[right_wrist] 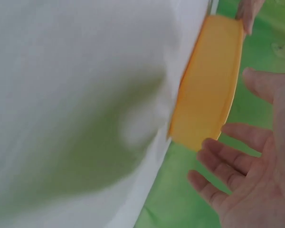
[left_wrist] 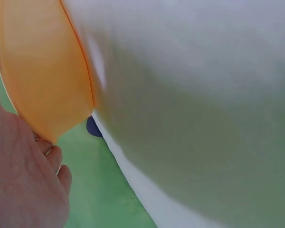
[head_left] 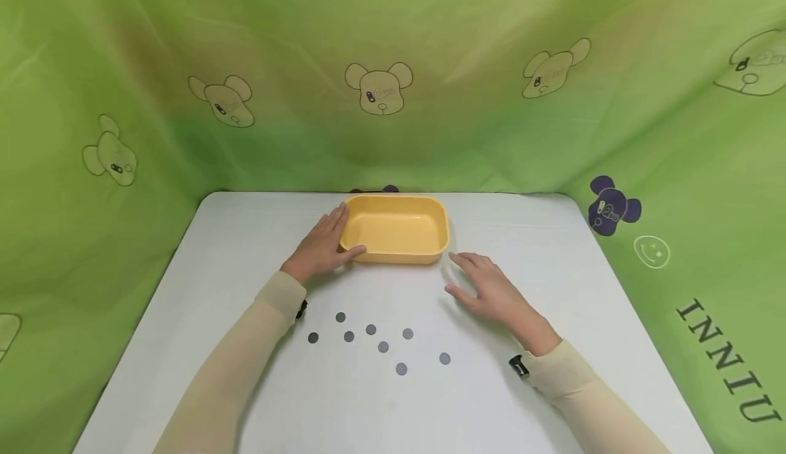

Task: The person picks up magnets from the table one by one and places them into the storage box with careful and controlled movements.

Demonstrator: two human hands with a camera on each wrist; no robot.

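A yellow rectangular tray with rounded corners sits near the table's back edge in the head view. At its left end is my left hand, with the fingers fairly straight along that end and the thumb reaching over the front left corner. In the left wrist view, the fingers lie against the tray's rim. My right hand hovers to the right of the tray's front right corner, its fingers spread and holding nothing. The right wrist view shows the fingertips close to the tray; whether they touch cannot be told.
Several flat grey discs lie scattered on the white table, in front of the tray and between the forearms. Green cloth printed with bear heads hangs around the table's back and sides.
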